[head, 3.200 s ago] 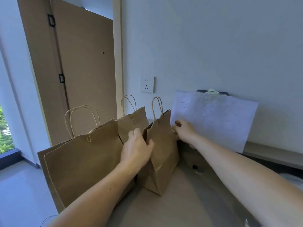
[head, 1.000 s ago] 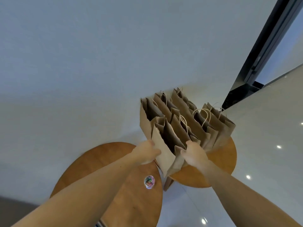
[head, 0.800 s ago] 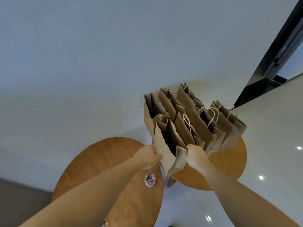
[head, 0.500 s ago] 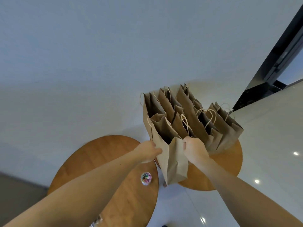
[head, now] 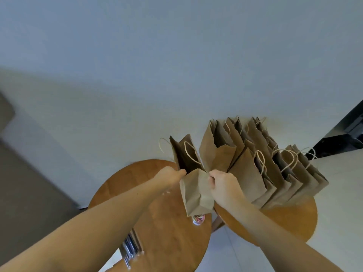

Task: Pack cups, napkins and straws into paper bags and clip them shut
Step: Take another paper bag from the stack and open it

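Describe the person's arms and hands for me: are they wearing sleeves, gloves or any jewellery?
Both the left hand and the right hand are bare, without gloves. The left forearm and right forearm are bare too; no sleeve shows up to the picture's edge. No watch, bracelet or ring is visible, though the picture is slightly blurred.

Counts: 2 hands (left hand [head: 170, 176], right hand [head: 224, 183]). 2 round tables (left table [head: 167, 242], right table [head: 284, 222]). 1 paper bag [head: 196, 193] held up; at least 6 more bags [head: 247, 173] bunched on the right table, exact number unclear. 1 paperclip tub [head: 198, 218].
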`<state>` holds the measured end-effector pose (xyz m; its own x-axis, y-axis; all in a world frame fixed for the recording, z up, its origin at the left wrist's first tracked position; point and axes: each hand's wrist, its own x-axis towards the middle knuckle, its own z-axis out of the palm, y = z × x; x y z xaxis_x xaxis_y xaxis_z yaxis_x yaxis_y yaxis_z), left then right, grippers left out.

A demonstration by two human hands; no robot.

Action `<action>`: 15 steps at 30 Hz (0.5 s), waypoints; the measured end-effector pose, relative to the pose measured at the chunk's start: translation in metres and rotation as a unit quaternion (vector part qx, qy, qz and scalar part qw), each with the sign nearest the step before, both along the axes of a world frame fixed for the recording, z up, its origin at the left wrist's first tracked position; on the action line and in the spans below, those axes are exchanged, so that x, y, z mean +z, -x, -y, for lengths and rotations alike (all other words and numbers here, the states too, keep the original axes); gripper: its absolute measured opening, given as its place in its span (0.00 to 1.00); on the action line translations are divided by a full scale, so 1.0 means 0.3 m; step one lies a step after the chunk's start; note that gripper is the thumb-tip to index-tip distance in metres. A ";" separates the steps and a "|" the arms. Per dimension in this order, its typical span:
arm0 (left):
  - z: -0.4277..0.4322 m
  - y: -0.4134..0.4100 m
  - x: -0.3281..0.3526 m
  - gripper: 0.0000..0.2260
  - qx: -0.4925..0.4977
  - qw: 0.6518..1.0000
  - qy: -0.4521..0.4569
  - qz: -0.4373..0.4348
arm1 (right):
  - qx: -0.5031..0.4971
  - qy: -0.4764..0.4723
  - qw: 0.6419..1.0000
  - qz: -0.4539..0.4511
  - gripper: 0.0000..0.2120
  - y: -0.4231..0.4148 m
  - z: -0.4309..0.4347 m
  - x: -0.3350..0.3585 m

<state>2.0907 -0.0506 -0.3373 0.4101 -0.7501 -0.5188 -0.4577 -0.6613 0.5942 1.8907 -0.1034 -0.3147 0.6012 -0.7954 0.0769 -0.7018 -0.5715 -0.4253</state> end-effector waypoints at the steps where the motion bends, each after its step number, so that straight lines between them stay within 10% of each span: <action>1: -0.032 -0.035 -0.013 0.19 0.012 1.000 -0.007 -0.010 | 0.004 -0.005 1.000 0.012 0.12 -0.035 -0.023 -0.024; 12: -0.388 -0.114 -0.269 0.15 0.028 0.997 -0.070 -0.024 | 0.048 -0.110 0.992 -0.041 0.10 -0.160 -0.258 -0.410; 15: -0.440 -0.081 -0.296 0.14 0.042 0.995 -0.086 -0.026 | 0.058 -0.174 0.977 -0.108 0.32 -0.167 -0.259 -0.415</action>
